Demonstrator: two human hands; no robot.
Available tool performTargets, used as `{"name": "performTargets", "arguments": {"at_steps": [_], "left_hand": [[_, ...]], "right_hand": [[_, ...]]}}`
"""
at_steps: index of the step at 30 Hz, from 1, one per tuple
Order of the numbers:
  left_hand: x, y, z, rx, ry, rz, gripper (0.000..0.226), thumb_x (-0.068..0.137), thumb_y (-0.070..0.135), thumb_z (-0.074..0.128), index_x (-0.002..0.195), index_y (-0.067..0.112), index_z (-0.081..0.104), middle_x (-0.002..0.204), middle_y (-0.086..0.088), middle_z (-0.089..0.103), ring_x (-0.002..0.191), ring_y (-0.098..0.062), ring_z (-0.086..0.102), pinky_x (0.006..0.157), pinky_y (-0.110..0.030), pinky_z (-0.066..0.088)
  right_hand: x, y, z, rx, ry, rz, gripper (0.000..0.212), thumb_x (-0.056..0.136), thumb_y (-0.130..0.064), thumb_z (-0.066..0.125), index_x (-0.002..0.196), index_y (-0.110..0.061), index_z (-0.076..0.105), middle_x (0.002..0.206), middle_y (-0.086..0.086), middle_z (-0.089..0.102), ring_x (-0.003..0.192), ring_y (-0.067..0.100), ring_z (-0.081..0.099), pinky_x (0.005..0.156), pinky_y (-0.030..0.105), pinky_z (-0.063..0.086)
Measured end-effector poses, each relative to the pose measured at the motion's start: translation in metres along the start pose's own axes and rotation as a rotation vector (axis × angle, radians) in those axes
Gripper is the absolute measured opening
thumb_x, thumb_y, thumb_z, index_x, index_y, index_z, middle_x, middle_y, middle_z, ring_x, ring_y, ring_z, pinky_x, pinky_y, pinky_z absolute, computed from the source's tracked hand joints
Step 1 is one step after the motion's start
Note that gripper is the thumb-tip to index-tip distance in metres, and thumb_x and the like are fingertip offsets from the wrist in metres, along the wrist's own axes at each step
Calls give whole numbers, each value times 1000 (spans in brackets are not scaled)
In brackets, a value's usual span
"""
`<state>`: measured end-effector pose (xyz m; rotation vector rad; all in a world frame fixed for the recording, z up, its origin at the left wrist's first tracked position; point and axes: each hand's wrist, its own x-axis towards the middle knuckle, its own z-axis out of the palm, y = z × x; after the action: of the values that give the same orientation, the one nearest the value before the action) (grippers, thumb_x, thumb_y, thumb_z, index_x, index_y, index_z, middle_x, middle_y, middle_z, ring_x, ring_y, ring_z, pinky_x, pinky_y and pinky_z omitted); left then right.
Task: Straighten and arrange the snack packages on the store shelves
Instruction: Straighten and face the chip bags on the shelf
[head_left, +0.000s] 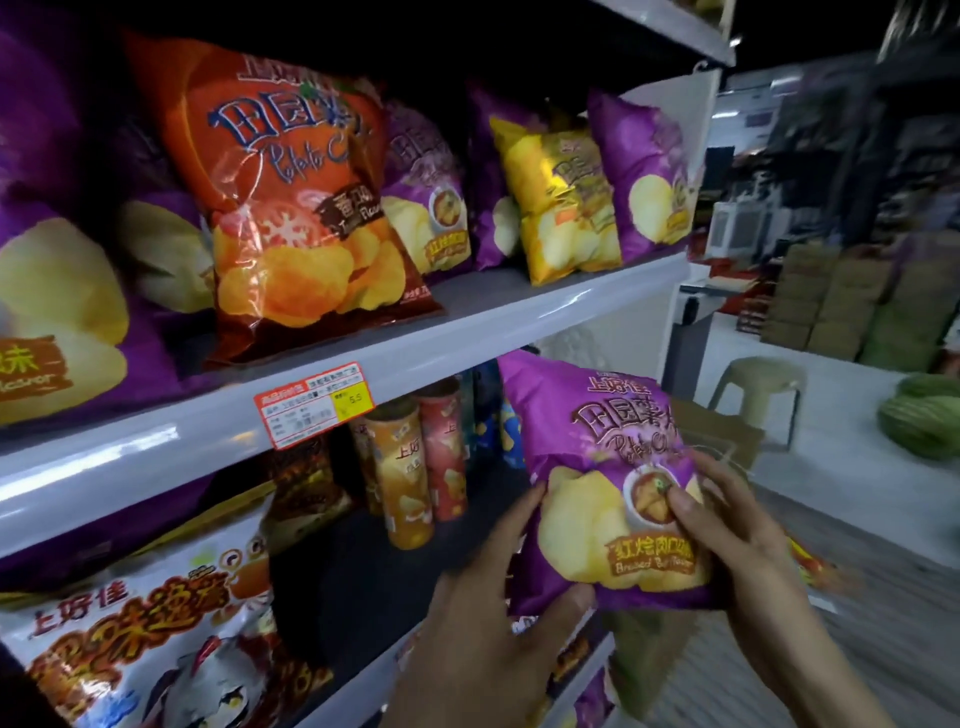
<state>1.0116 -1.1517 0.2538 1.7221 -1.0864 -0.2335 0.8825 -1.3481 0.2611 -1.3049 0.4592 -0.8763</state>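
Purple chip bag (597, 457), puffy, glossy, gripped by left hand (488, 639), right hand (737, 540).

Leftmost purple bag (57, 291) edge-cropped; price label (314, 404) print illegible.

The store is dim, and the far end at one o'clock is nearly black. At three o'clock a pale plastic stool (758, 395) stands on a light floor (841, 478), with green melons (924, 421) near it. Brown cartons (841, 306) are stacked at two o'clock. A grey shelf unit (519, 312) fills nine o'clock.
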Motion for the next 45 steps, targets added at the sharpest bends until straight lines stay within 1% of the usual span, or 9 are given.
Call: {"name": "performTargets", "arguments": {"at_steps": [10,12,17,20,29,33,36,39,45], "left_hand": [[44,61,18,-123,-119,97,72,90,52,75,143,77,33,124,43,60,112,23,59,97,-6,48],[51,75,19,-104,-106,141,73,91,53,72,144,78,28,136,36,57,122,15,57,106,-15,48],[84,109,-14,82,45,280,71,97,51,67,148,74,22,150,29,52,140,-9,49,116,-43,45],[101,127,-40,223,176,338,72,99,43,67,152,66,24,143,19,59,125,-7,53,104,-33,47],[142,143,-86,446,441,364,79,91,23,75,158,33,36,118,13,54,100,-7,51,79,-15,32],[146,136,-80,447,410,251,82,95,25,71,162,31,24,112,11,53,103,-20,60,73,-19,32],[148,130,-79,471,347,112,92,97,33,69,167,25,10,132,1,60,123,-26,59,79,-14,30],[148,131,-81,541,311,58,99,99,37,67,168,22,-2,166,-6,35,146,-24,42,89,-7,22],[162,138,-89,666,386,44,77,104,12,56,167,11,12,167,-18,27,151,-36,34,111,-28,27]], "right_hand": [[10,-97,-32,-323,83,-148,91,35,-76,89,116,-38,73,105,-4,80,86,18,78,77,38,56],[8,-109,-31,-327,114,-247,97,26,-87,83,112,-44,73,100,-8,80,83,13,78,66,31,59],[41,-128,-4,-181,44,-417,62,69,-50,81,127,-34,67,114,-8,77,100,12,76,72,28,61],[83,-139,21,-130,-5,-453,61,77,-44,81,133,-32,63,120,-2,76,114,18,71,93,37,58],[177,-157,99,-35,-288,-446,57,94,-8,72,145,-19,50,123,0,74,115,14,70,87,24,57],[199,-143,110,-85,-341,-421,68,82,-26,80,144,-31,52,138,5,67,133,24,59,116,49,43],[203,-135,118,-150,-370,-453,58,93,-17,75,146,-24,52,134,6,68,129,22,62,115,51,44],[203,-130,128,-173,-339,-489,54,92,-21,76,141,-22,55,130,3,68,127,19,62,114,43,46],[198,-125,140,-104,-248,-519,48,93,-8,75,136,-14,56,112,0,71,102,3,71,85,17,54]]}}
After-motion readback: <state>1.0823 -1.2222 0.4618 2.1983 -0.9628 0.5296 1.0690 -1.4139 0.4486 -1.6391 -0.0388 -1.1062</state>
